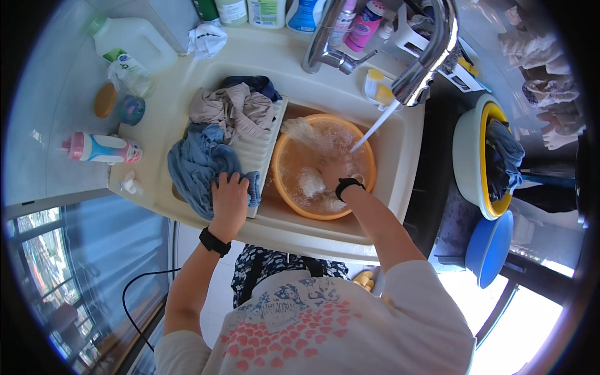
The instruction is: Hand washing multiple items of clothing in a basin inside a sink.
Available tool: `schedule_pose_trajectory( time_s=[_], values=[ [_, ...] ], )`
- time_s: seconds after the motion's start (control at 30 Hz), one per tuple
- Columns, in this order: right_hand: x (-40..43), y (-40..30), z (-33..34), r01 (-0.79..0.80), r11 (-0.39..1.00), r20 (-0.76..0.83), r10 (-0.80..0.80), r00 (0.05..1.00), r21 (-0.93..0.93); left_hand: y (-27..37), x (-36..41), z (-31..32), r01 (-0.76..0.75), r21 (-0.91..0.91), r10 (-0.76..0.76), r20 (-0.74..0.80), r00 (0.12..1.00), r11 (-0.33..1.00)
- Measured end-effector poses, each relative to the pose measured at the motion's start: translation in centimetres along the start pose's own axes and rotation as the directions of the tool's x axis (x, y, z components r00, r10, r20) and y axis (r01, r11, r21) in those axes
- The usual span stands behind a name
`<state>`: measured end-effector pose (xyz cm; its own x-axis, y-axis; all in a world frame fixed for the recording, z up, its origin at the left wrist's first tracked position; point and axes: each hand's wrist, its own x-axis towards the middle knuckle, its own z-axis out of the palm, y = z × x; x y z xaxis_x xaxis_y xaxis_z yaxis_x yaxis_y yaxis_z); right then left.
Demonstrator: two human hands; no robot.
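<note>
My left hand point(229, 199) rests on a blue garment point(199, 161) heaped at the left of the sink, its fingers slightly apart on the fabric. My right hand point(330, 171) is down in an orange basin point(277, 180) full of cloudy, bubbling water. Its fingers are hidden, so whether they hold anything cannot be seen. Pale wet fabric point(311, 183) bulges up near that hand, and more sheer fabric point(300, 131) floats at the back left. Water runs in a stream from the chrome faucet point(412, 84) into the basin.
A ribbed washboard point(262, 154) lies left of the basin, with beige clothing point(232, 110) and a navy garment point(255, 86) on it. Detergent bottles point(266, 13) line the sink's back. On the right, stacked tubs point(468, 154) hold dark clothes, above a blue basin point(487, 248).
</note>
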<state>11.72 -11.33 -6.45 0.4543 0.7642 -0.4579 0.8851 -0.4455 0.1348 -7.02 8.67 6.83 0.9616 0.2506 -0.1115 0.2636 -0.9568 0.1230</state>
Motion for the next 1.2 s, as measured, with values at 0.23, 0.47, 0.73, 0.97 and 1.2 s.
schedule_pose_trajectory(
  time_s=[0.23, 0.47, 0.73, 0.97, 1.2],
  values=[
    [-0.1, 0.6, 1.4, -0.082, 0.997, -0.154, 0.079, 0.985, -0.014, 0.7, -0.9, -1.0, -0.01, -0.249, -0.003, -0.05, 0.999, 0.968],
    [-7.6, 4.4, -11.8, 0.04, 0.695, -0.205, 0.156, 0.966, 0.717, 2.0, -2.3, -3.2, -0.2, -0.556, 0.12, -0.176, 0.977, 0.807],
    [-11.4, 4.6, -15.3, 0.266, 0.164, -0.31, 0.39, 0.867, 0.95, 3.3, -2.9, -2.4, -0.241, -0.673, 0.11, -0.232, 0.967, 0.699],
    [-5.9, 5.0, -8.1, -0.28, 0.684, 0.063, 0.325, 0.944, 0.674, 2.5, -4.3, -2.1, -0.194, -0.672, 0.085, -0.192, 0.978, 0.715],
    [1.2, -1.0, -6.6, -0.032, 0.992, -0.277, 0.066, 0.959, 0.126, 1.7, -5.8, -2.4, -0.104, -0.641, 0.015, -0.144, 0.99, 0.76]
  ],
)
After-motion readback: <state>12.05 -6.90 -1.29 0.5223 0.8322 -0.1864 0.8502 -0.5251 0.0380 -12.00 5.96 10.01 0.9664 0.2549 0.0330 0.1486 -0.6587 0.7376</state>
